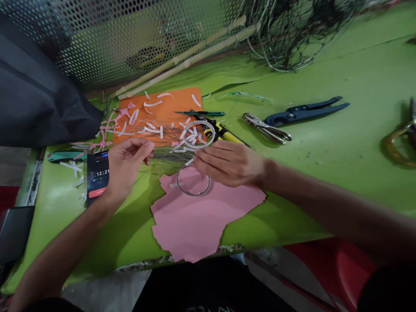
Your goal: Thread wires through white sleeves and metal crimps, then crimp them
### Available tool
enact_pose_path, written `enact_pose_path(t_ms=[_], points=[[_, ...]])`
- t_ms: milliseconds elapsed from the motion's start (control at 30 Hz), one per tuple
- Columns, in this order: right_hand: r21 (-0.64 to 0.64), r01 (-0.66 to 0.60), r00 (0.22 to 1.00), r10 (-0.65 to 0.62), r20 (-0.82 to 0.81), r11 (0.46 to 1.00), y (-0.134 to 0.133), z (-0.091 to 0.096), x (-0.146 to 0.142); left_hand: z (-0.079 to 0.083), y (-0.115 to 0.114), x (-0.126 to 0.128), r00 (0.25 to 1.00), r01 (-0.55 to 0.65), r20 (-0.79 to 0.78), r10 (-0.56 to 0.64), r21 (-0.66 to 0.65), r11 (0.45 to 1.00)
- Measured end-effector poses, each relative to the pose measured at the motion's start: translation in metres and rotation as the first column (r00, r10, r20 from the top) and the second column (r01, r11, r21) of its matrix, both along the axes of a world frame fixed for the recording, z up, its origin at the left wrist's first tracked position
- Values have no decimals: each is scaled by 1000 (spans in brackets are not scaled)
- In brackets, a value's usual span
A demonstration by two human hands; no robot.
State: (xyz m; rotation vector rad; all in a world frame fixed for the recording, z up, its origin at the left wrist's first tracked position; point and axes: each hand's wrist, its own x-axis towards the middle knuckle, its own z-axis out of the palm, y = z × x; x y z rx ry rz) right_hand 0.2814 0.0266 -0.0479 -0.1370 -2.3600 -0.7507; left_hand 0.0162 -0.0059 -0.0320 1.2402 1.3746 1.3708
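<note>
Thin silvery wire hoop sits by our right hand, apart from our left hand; any grip is unclear.

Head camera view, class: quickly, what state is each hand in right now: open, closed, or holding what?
Left hand: fingers pinched closed; too fine to tell what they hold.
Right hand: closed on the wire loop.

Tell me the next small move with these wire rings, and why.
Probably bring the left hand across to steady the upper wire ring: the right hand is at it alone, and the lower wire ring sits close beneath.
</note>
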Motion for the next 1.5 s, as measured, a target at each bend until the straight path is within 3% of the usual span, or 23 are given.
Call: enact_pose_path(t_ms=[200,333,400,467,633,933,1500], points=[[-38,4,1000,-4,-9,999,3,-3,-1,4,-1,0,1000,-14,24,16,-56,998],[-265,-68,977,9,-215,962,2,-6,-2,7,1,0,997,-18,79,25,-77,997],[-380,-82,942,-53,-333,921,3,-7,-1,8,1,0,995,-16,100,25,-90,996],[-416,-74,922,-97,-375,906,4,-8,0,9,2,-1,994,-13,107,23,-93,996],[-284,-47,978,-14,-210,958,7,-11,2,7,1,-1,996,-13,92,19,-65,998],[-118,40,999,-44,-30,992,2,-6,-1,6,-1,-1,999,21,43,-19,-37,999],[-98,-18,997,25,72,995,-4,-4,-2,6,0,1,998,34,52,-31,-50,998]])
